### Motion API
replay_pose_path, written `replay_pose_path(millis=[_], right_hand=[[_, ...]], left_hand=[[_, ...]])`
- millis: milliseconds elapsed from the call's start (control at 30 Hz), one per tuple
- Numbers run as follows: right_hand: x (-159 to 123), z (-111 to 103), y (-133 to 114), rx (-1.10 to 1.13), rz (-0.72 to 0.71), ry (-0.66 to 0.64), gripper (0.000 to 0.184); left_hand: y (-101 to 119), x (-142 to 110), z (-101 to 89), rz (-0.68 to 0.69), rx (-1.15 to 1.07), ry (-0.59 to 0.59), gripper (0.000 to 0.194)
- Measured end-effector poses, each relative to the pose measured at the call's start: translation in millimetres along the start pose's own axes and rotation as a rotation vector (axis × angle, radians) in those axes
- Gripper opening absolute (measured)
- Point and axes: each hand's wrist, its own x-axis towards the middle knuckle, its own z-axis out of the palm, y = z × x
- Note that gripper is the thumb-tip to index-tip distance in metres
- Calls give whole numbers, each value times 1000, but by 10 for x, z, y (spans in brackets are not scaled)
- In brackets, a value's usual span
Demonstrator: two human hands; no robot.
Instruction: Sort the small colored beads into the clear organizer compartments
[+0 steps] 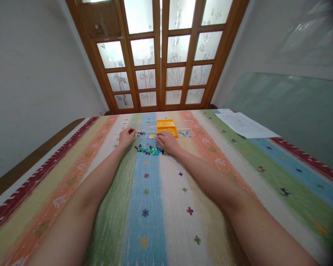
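My left hand [126, 137] is closed in a pinch at the left end of a clear plastic tray, beside some small dark brown pieces [141, 134]. Whatever its fingertips hold is too small to make out. Fingers bent together, my right hand [168, 142] rests in front of an orange open box [165, 123], its tips by small yellow pieces [152, 136]. Anything between those fingers is hidden. Nearer to me, a loose heap of small green, blue and dark pieces [150, 150] lies on the cloth between my hands. Small blue pieces [184, 133] lie in the tray's right part.
A striped tablecloth [147, 229] covers the table. Printed white paper [245, 125] lies at the far right, near a pale green glass-like panel [288, 107]. Wood-framed glass doors [161, 66] stand beyond the table's far edge, with walls on both sides.
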Motion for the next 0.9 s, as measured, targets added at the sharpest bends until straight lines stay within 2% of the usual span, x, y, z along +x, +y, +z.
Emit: replay_pose_path(millis=[100, 167, 300, 367, 567, 900], right_hand=[[-1, 5, -3, -6, -22, 16, 33], [2, 6, -13, -10, -34, 18, 32], [5, 0, -30, -5, -50, 23, 32], [5, -4, -29, -7, -54, 28, 32], [2, -9, -18, -29, -64, 22, 30], [-6, 1, -29, -30, -85, 25, 31]], left_hand=[[89, -63, -112, 76, 35, -80, 28], [186, -90, -234, 163, 23, -245, 29], [388, -154, -409, 300, 75, -664, 23], [452, -196, -419, 326, 168, -761, 18], [501, -263, -319, 362, 340, -798, 14], [517, -280, -265, 327, 254, -795, 5]])
